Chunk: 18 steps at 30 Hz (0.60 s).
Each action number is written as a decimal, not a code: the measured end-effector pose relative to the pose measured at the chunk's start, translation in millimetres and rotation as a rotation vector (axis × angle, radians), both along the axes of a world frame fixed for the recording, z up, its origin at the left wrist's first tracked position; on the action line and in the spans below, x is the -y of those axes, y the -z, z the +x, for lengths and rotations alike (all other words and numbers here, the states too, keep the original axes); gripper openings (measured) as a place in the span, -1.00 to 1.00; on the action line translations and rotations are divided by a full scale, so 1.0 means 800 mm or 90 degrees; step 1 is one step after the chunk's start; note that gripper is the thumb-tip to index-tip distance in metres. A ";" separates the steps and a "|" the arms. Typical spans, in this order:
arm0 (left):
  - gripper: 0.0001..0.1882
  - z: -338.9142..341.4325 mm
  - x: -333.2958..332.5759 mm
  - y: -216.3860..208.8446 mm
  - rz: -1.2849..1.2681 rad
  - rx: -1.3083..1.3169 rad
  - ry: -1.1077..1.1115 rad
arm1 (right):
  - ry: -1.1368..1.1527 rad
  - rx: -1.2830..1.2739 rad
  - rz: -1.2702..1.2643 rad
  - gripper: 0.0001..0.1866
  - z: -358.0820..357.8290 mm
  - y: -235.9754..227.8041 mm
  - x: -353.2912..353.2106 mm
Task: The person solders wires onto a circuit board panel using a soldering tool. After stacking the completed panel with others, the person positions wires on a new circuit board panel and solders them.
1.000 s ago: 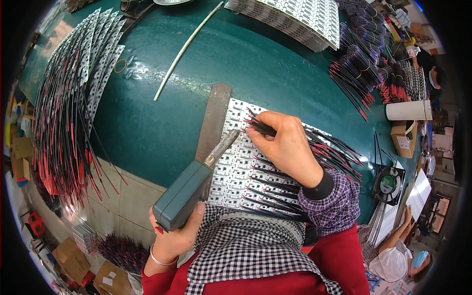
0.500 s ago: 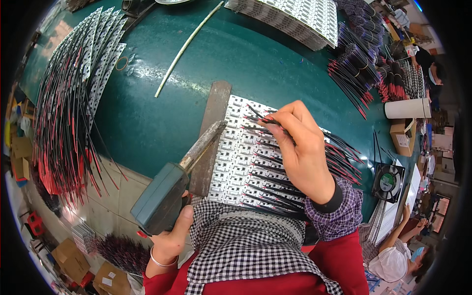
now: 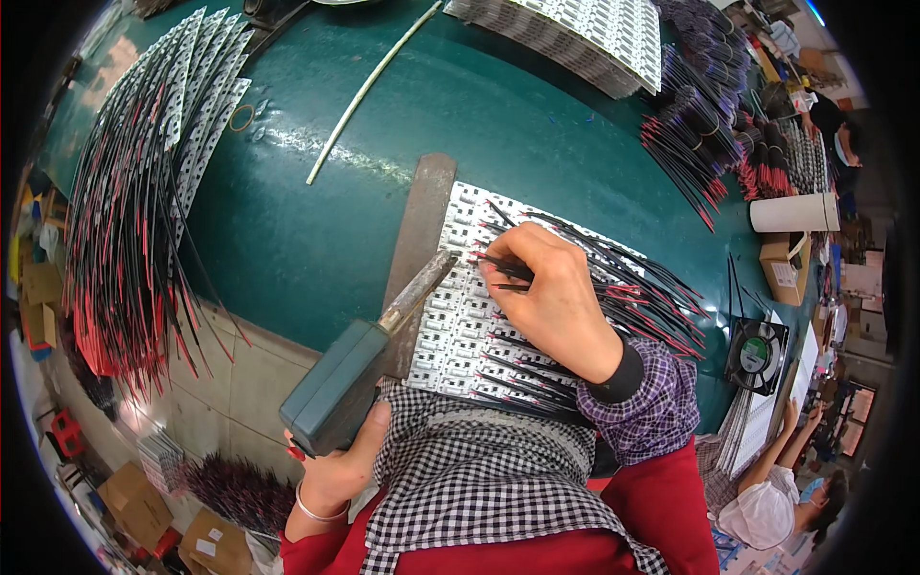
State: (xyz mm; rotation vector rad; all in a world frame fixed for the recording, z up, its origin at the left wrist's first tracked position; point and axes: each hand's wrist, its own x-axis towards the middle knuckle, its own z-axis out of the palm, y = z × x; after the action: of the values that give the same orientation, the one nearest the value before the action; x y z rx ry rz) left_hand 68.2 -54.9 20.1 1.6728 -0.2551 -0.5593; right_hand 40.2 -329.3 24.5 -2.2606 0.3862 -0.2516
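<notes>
My left hand is wrapped round the handle of a dark green soldering gun. The gun's worn metal tip rests at or just over the left part of a white circuit board panel, close to my right fingertips. My right hand is closed in a pinch on a black wire, its fingers low over the panel. Rows of black wires with red ends run off the panel to the right; my hand hides some of them. Along the panel's left edge lies a flat, worn metal bar.
Panels with long wires overhang the green table at left. A pale thin rod lies beyond. A stack of panels stands at the back, with wire bundles and a small fan at right. A co-worker sits lower right.
My right hand has moved left and down across the panel, uncovering wires in the upper rows. The soldering gun has shifted right, its tip now farther over the panel.
</notes>
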 end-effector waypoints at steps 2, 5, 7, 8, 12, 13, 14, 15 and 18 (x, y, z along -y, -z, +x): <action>-0.62 0.000 -0.003 0.003 0.006 -0.001 0.005 | -0.003 -0.001 -0.011 -0.84 0.000 -0.001 0.000; -0.62 0.001 -0.006 0.007 0.017 0.017 0.039 | -0.008 -0.006 -0.021 -0.86 0.000 -0.002 0.001; -0.62 0.002 -0.004 0.006 0.009 0.019 0.039 | -0.010 -0.010 -0.022 -0.86 -0.002 -0.004 0.003; -0.62 0.002 -0.003 0.005 0.009 0.018 0.039 | -0.010 -0.006 -0.022 -0.86 -0.003 -0.006 0.005; -0.61 0.001 0.004 -0.001 -0.008 0.002 -0.006 | 0.017 -0.050 0.040 -0.83 -0.004 -0.014 0.002; -0.61 0.001 0.005 -0.003 -0.005 -0.014 -0.014 | 0.018 -0.050 0.040 -0.83 -0.005 -0.011 0.003; -0.61 0.001 0.005 -0.002 -0.005 -0.014 -0.013 | 0.011 -0.035 0.013 -0.85 -0.006 -0.005 0.004; -0.61 0.000 0.005 -0.001 0.001 -0.016 -0.011 | 0.003 -0.020 -0.013 -0.86 -0.006 -0.002 0.004; -0.67 0.001 0.010 -0.010 0.007 -0.051 -0.027 | -0.003 -0.034 -0.035 -0.89 -0.005 -0.002 0.005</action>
State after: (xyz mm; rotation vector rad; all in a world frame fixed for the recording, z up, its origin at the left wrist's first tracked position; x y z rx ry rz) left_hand 69.2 -63.2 28.4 1.6578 -0.1580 -0.5956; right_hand 36.6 -333.2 26.2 -2.3253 0.4059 -0.2008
